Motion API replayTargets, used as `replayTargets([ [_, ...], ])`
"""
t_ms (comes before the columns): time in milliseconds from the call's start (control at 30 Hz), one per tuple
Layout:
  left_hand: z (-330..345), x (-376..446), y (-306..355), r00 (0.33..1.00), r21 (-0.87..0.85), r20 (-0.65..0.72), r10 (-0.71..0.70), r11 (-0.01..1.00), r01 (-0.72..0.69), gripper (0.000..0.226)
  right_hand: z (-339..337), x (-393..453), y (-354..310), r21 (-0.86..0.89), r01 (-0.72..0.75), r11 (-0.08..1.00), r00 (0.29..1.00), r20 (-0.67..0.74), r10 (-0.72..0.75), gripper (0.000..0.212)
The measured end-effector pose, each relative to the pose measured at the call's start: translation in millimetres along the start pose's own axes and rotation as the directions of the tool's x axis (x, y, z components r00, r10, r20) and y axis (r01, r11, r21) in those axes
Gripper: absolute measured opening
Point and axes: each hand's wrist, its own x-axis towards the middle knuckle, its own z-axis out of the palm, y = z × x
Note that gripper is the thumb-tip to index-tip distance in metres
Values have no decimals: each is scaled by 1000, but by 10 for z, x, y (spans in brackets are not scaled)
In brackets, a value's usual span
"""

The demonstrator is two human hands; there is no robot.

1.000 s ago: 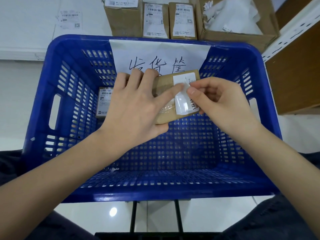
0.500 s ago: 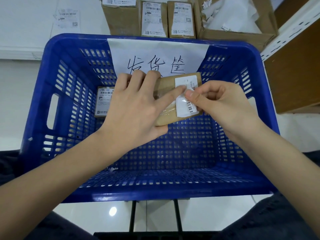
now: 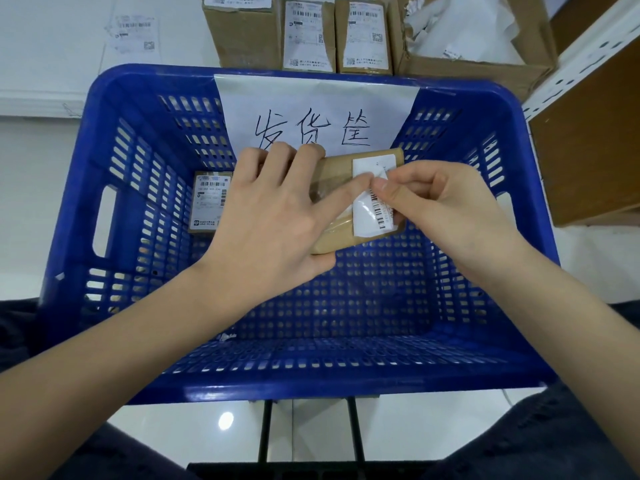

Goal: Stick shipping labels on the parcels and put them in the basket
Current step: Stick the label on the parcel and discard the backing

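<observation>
My left hand [image 3: 273, 216] grips a small brown parcel [image 3: 334, 230] above the blue basket [image 3: 145, 323], fingers over its far edge, thumb under its near edge and index finger lying across its top. A white shipping label [image 3: 369, 218] with a barcode lies on the parcel's right half. My right hand [image 3: 440, 209] pinches the label's middle, where the paper bulges up, right beside my left index fingertip. Another labelled parcel [image 3: 209, 200] lies inside the basket at its far left.
A white handwritten sheet [image 3: 311, 105] hangs on the basket's far wall. Behind the basket stand three labelled brown parcels [image 3: 306, 32] and an open carton [image 3: 478, 64] with white paper. Loose labels [image 3: 135, 34] lie on the white surface at far left. A wooden shelf [image 3: 588, 140] is at right.
My right hand's pinch has slid up and left along the label to meet my left index finger. The parcel has stayed in my left hand's grip.
</observation>
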Motion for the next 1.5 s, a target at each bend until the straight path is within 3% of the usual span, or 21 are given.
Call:
replayTargets([
  [533,-41,16,2,1000,35,2,17,999,-17,84,85,-38,59,164,64,984,993,-105,-47,13],
  [800,-6,34,-86,999,2,-5,-48,999,48,77,-13,43,15,-18,37,999,998,44,-37,24],
  [1100,-24,35,-56,999,-9,1,-37,999,37,79,47,30,50,-234,107,966,994,14,-106,12],
  [1367,-40,56,-98,998,0,-16,-61,998,61,76,19,6,-47,-71,183,981,983,47,-180,19],
  [1500,-59,49,-96,999,19,-22,-40,999,40,77,22,33,51,-302,285,909,950,-38,-311,13],
])
